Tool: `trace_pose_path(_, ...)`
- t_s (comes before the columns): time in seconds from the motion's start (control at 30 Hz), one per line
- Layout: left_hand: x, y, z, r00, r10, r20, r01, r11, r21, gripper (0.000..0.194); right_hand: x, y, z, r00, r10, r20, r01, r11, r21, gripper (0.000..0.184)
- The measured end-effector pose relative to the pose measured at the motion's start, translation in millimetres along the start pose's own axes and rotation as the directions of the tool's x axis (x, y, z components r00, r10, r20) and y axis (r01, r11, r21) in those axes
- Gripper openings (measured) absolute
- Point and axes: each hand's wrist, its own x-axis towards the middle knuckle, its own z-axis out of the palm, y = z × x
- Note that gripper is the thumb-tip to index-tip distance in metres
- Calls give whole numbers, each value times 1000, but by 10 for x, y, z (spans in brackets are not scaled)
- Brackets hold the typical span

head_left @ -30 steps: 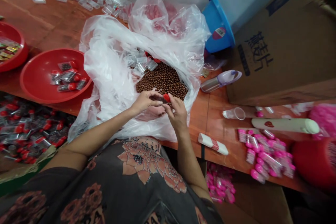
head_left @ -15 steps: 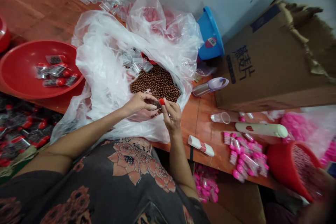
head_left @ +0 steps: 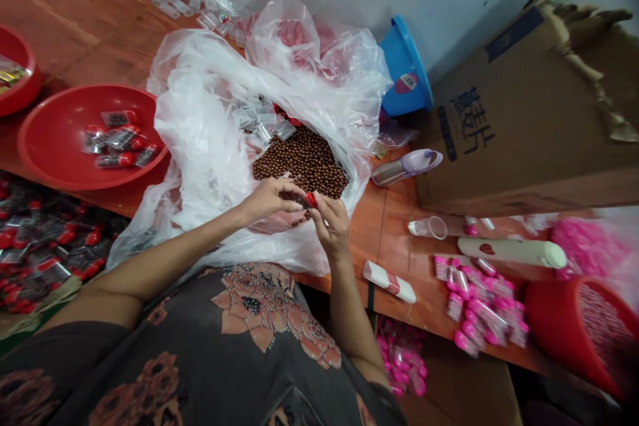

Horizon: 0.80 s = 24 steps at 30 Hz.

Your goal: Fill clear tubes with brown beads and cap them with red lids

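Observation:
My left hand (head_left: 272,200) grips the body of a small clear bottle (head_left: 301,199) that looks filled with brown balls. At its other end, the fingers of my right hand (head_left: 331,221) are closed on its red cap (head_left: 311,199). Both hands are over the near edge of a white plastic bag (head_left: 187,126) spread open on the table. Inside the bag lies a heap of brown balls (head_left: 304,160), with several empty clear bottles (head_left: 264,121) beside it. Part of the held bottle is hidden by my fingers.
Left of the bag, a red basin (head_left: 54,140) holds several filled bottles. More red-capped bottles (head_left: 40,246) are piled below. Rightward are a purple-topped scoop-like item (head_left: 409,163), a plastic cup (head_left: 430,227), pink-capped bottles (head_left: 479,303), a red bucket (head_left: 554,309) and a cardboard box (head_left: 539,140).
The whole view has shifted slightly, so things appear a little further right. Both hands stay on the bottle and its cap. A blurred shape by the red bucket has gone from view.

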Motion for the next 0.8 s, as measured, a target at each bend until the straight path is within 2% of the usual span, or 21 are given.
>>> trace_pose_path(0.1,-15,-110,79,998,-58,-32,54,991,-124,28,-23,-97,112,998,59,-36,-61,998,-32,50)
trace_pose_path(0.2,-37,-244,155,993,-94,-76,72,966,-250,32,-23,-229,238,965,200,-167,-194,980,56,44)
trace_pose_path(0.27,-53,-301,179,991,-102,-90,69,945,-319,35,2,-294,284,941,263,-215,-240,963,127,38)
trace_pose_path(0.4,-59,-325,197,994,-96,-50,68,915,-398,37,62,-334,279,962,219,-166,-191,967,168,32)
trace_pose_path(0.5,-33,-327,238,986,-169,-17,137,850,-508,39,54,-325,273,980,164,-111,-143,973,179,31)
trace_pose_path(0.57,-19,-323,262,974,-225,-37,164,803,-572,42,19,-314,284,973,218,-79,-197,958,208,32)
trace_pose_path(0.63,-17,-300,260,963,-266,-42,190,781,-595,42,-18,-290,295,932,358,-55,-326,897,299,37)
trace_pose_path(0.7,-27,-255,235,953,-303,2,247,773,-584,41,-41,-254,295,861,507,-41,-441,785,435,40)
trace_pose_path(0.77,-36,-207,205,943,-326,61,304,776,-552,40,-39,-218,279,806,591,-40,-480,690,541,37)
trace_pose_path(0.8,-37,-190,196,940,-332,81,322,781,-535,41,-30,-205,264,798,601,-41,-480,676,559,35)
